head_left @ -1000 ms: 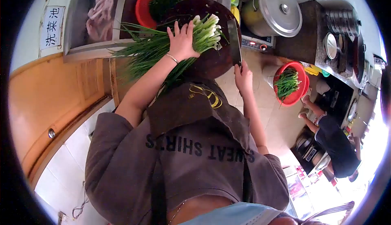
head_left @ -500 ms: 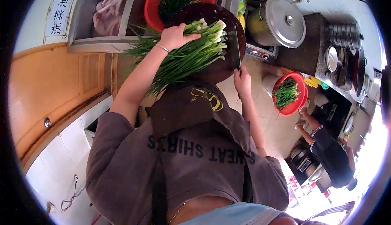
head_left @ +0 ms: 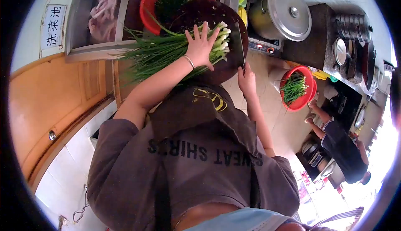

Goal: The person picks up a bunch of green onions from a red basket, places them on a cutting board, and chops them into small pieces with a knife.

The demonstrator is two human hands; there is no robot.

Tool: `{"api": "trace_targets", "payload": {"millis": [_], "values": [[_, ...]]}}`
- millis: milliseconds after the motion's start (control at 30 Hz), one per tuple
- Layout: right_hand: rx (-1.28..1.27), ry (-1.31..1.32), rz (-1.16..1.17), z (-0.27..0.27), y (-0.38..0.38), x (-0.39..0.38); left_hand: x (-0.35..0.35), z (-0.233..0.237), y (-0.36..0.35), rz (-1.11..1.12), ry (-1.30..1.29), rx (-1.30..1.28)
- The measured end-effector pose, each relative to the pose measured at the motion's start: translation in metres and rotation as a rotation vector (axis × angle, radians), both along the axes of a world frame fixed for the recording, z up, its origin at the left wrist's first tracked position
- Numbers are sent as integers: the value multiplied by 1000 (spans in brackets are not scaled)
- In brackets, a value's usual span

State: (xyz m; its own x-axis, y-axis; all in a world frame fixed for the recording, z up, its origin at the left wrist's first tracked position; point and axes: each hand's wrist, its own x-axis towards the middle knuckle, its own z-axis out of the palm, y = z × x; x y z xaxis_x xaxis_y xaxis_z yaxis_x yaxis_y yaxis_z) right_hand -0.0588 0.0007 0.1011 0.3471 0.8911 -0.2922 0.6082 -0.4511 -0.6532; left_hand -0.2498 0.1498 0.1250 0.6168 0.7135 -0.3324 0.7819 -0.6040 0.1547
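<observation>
A thick bunch of scallions (head_left: 161,53) lies across a round dark chopping board (head_left: 223,73), white ends to the right, green leaves hanging past the left side. My left hand (head_left: 199,49) rests on top of the bunch near the white ends, fingers spread wide. At the board's right edge, my right hand (head_left: 247,81) is closed around the handle of a kitchen knife (head_left: 239,45). The blade points away from me, beside the white ends and apart from them. Behind the board, a red basin (head_left: 147,9) holds chopped greens (head_left: 173,1).
A metal sink (head_left: 121,20) at the back left holds pale meat (head_left: 103,13). To the right stands a large lidded pot (head_left: 288,13) by a cooker panel (head_left: 261,47). A red bucket (head_left: 307,99) with more scallions is on the floor. A person (head_left: 344,151) stands far right.
My left hand has shifted right and nearer to me over the scallions, and its fingers have spread apart. The knife stays in my right hand. The whole view has shifted slightly.
</observation>
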Motion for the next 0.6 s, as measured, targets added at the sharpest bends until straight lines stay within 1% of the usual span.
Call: {"api": "trace_targets", "payload": {"millis": [33, 67, 167, 267, 333, 367, 433, 500, 567, 600], "values": [[4, 4, 4, 0, 3, -1, 0, -4, 0, 21, 19, 43], [-1, 4, 5, 1, 4, -1, -2, -8, 2, 34, -19, 55], [-33, 0, 20, 4, 10, 2, 0, -8, 11, 71, 27, 6], [9, 11, -6, 4, 14, 7, -2, -7, 13, 91, -13, 1], [76, -103, 39, 14, 26, 13, -3, -9, 11, 101, -41, 1], [76, -102, 44, 20, 35, 17, -3, -10, 10, 101, -51, 8], [104, -179, 175, 32, 56, 23, -4, -10, 9, 100, -61, 16], [117, -220, 198, 26, 71, 24, -5, -7, 9, 107, -58, 29], [109, -360, 334, 26, 84, 22, -5, -14, 9, 121, -64, 47], [32, -397, 374, 25, 90, 21, -4, -14, 9, 133, -70, 60]]}}
